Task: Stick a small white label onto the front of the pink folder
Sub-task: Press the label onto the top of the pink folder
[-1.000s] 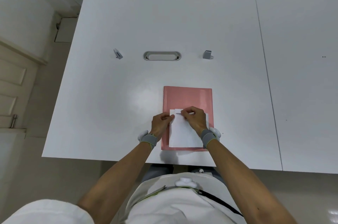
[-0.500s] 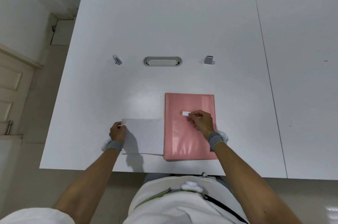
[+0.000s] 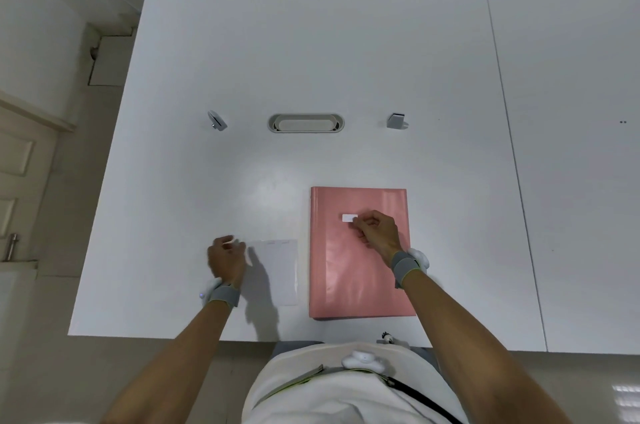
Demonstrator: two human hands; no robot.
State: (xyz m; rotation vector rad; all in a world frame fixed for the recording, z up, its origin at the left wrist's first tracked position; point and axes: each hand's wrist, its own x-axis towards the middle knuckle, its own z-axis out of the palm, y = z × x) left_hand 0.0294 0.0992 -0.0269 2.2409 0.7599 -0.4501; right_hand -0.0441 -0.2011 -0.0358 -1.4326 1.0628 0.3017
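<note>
The pink folder (image 3: 360, 271) lies flat near the front edge of the white table (image 3: 311, 60). A small white label (image 3: 349, 218) sits on the folder's upper middle. My right hand (image 3: 375, 231) pinches the label's right end with thumb and fingers, the rest of the hand resting over the folder. The white label sheet (image 3: 277, 271) lies on the table just left of the folder. My left hand (image 3: 225, 259) holds the sheet's upper left corner, fingers curled on it.
A grey oval cable grommet (image 3: 306, 123) is set in the table's middle. Two small grey clips stand beside it, one on the left (image 3: 217, 120) and one on the right (image 3: 396, 120). A seam (image 3: 509, 146) splits the tabletop on the right.
The left hand has carried the label sheet off the folder to the table on the left. The right hand has brought the peeled label onto the folder's upper middle and stays on it.
</note>
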